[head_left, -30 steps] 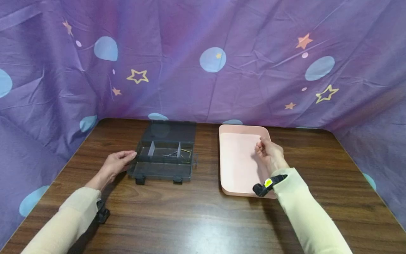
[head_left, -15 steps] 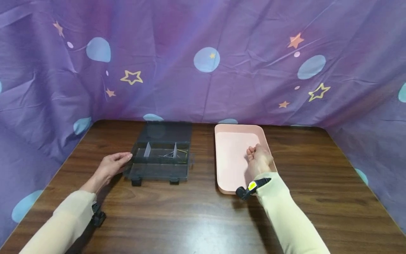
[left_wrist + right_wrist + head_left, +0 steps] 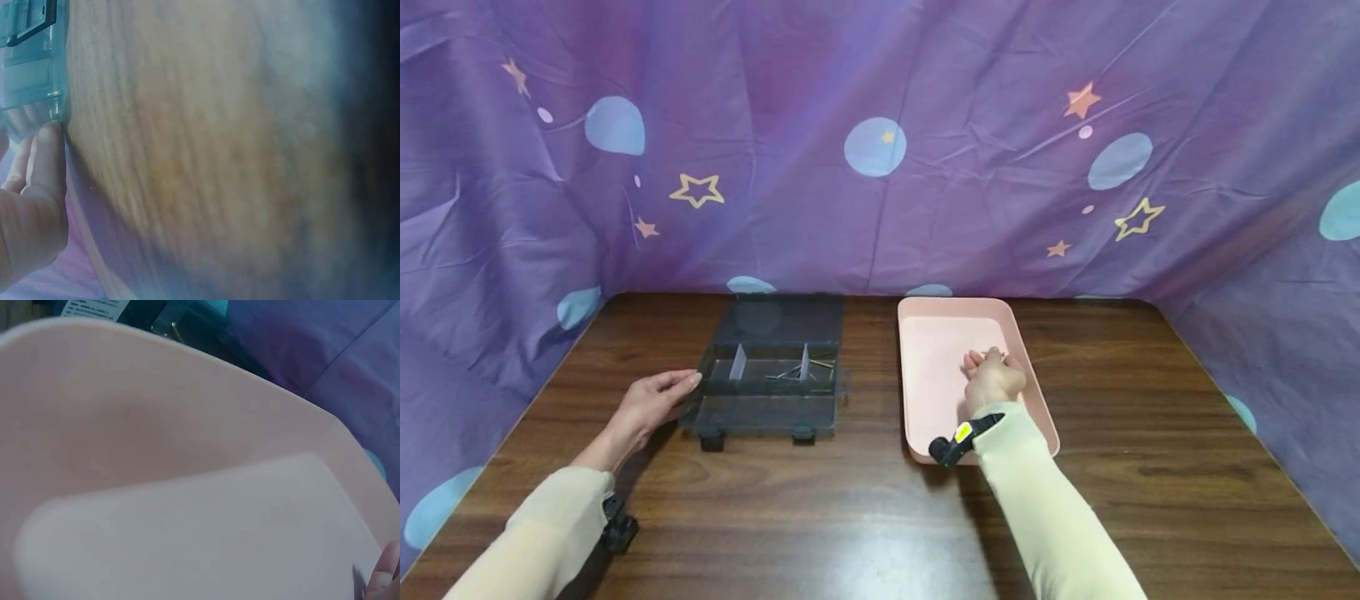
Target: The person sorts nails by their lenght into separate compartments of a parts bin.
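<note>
A dark see-through compartment box (image 3: pixel 760 414) stands with its lid (image 3: pixel 786 321) folded back. Several thin silver and gold-coloured metal pieces (image 3: pixel 786 373), like nails or pins, lie about its right-hand divider. My left hand (image 3: pixel 643 407) is at the box's left side; in the left wrist view its straight fingers (image 3: pixel 47 156) rest against the outer wall. Inside the pink tray (image 3: pixel 925 400), my right hand (image 3: pixel 996 383) is low over the floor with its fingers curled. Whether something small is between those fingertips I cannot tell. The right wrist view catches only fingers (image 3: pixel 384 575) at its corner.
Both containers stand on a dark wood-grain table (image 3: pixel 820 517), with a strip of bare wood between them. Two black latches (image 3: pixel 803 435) hang at the box's front. A purple curtain (image 3: pixel 790 125) with stars and dots encloses the back and sides.
My right hand has moved left and lower within the pink tray, from its right rim inward. The left hand stays at the box. The whole head view has shifted slightly.
</note>
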{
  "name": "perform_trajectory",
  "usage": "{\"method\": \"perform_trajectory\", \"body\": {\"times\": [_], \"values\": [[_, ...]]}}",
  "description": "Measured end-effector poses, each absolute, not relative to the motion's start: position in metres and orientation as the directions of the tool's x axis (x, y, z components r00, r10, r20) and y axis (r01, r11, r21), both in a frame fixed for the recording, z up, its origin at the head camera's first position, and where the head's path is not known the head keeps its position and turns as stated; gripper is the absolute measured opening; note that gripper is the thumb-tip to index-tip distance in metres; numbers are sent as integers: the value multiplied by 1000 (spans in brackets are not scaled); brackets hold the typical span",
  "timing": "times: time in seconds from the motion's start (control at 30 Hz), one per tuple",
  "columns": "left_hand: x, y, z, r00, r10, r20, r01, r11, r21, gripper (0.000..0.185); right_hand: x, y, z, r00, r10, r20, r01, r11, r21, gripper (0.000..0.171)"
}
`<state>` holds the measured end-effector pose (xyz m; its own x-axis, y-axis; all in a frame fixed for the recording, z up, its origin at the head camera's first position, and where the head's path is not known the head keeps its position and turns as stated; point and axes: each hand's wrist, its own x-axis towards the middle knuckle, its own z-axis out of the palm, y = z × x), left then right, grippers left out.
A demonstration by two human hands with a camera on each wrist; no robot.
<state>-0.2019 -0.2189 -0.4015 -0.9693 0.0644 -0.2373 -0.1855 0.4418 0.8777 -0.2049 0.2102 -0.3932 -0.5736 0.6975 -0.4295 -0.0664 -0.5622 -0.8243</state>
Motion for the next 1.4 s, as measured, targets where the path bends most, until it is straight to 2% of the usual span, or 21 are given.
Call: {"method": "perform_trajectory", "body": {"times": [0.7,1.03,1.17,1.4], "values": [[-202,-220,-402,-969,51,-242,-199,421,885,64,-216,226,-393,-620,645,-447,14,-560,-828,50],[-202,-221,-405,-971,49,-234,-202,353,913,62,-221,231,-391,-621,624,-476,41,-580,-814,37],[-202,-221,-405,-970,59,-236,-204,335,920,62,-226,232,-393,-606,650,-459,44,-548,-835,26],[-201,-221,-405,-969,57,-240,-203,368,908,65,-227,236,-395,-599,669,-439,121,-467,-876,24]]}}
